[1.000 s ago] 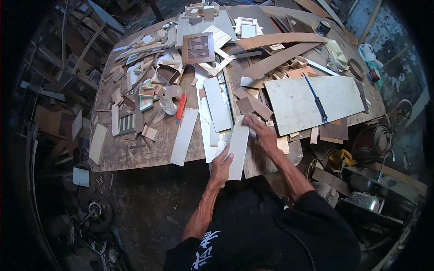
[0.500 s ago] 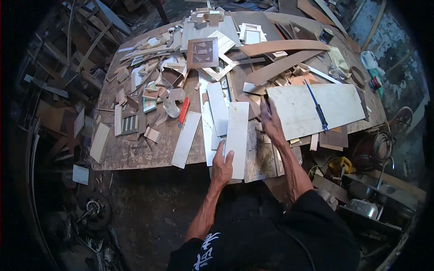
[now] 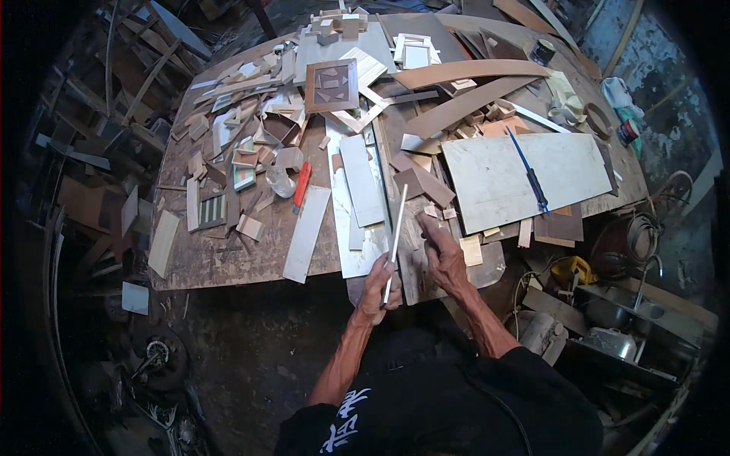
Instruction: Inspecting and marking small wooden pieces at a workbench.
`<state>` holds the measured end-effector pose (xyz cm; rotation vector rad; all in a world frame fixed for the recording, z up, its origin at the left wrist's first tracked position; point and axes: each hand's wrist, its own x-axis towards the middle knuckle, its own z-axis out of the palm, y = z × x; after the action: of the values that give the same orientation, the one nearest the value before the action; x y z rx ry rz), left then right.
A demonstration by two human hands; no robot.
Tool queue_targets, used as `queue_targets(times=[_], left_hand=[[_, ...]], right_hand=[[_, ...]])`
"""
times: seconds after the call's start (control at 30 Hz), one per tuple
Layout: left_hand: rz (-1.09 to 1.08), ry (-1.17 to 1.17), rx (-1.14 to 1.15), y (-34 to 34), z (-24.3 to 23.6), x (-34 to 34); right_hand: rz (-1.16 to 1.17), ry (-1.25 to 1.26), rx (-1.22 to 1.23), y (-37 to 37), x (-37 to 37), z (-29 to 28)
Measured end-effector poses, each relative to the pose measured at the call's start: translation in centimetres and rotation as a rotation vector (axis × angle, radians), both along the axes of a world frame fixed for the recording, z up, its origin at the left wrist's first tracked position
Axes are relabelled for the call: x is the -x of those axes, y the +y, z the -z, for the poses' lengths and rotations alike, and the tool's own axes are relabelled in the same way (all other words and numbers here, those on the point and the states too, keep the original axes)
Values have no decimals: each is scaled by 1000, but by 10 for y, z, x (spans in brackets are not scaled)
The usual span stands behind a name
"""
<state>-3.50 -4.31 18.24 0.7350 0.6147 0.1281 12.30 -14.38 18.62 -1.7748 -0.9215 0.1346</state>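
My left hand [image 3: 378,292] grips a narrow white board [image 3: 398,228] turned on its edge, so it shows as a thin pale strip. My right hand [image 3: 442,254] is just right of that board, not touching it, its fingers loosely bent and apart over the worktable's wooden surface. Beyond the hands lie white panels [image 3: 360,178] on a longer white piece. Another white board [image 3: 306,234] rests to the left, near a red-handled tool [image 3: 302,187]. On the right, a long blue bladed tool [image 3: 532,182] lies on a large pale panel [image 3: 483,182].
The worktable [image 3: 220,266] carries several offcuts, small wooden boxes, a framed piece [image 3: 331,85], curved strips [image 3: 471,73] and cans [image 3: 541,52]. Stacked scrap wood [image 3: 114,91] stands at the left. A metal sink [image 3: 623,304] and yellow tool [image 3: 570,270] are below the table's right side.
The white board in my left hand has rotated from face-up to edge-on. My right hand left the board's top, swung right, and has since drawn back toward me.
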Motion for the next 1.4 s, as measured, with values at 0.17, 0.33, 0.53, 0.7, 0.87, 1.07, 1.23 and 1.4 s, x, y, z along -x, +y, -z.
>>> queue_targets(times=[0.17,0.33,0.53,0.7,0.87,1.07,1.23,1.4], left_hand=[[98,58,240,6,32,16],[291,163,42,12,13,10],[228,302,-146,1,8,4],[271,282,-94,12,5,-1],[230,328,-128,2,0,1],[162,301,-34,6,11,3],[166,288,-26,-1,13,4],[122,281,79,6,12,4]], right_hand=[[-183,-161,383,4,16,-6],[-209,-249,654,11,14,13],[-339,-311,661,19,-2,21],[-151,-173,614,42,-35,54],[-158,-301,504,41,-26,36],[-188,-254,767,50,-24,37],[-145,-330,702,49,-41,38],[-92,-156,670,44,-23,48]])
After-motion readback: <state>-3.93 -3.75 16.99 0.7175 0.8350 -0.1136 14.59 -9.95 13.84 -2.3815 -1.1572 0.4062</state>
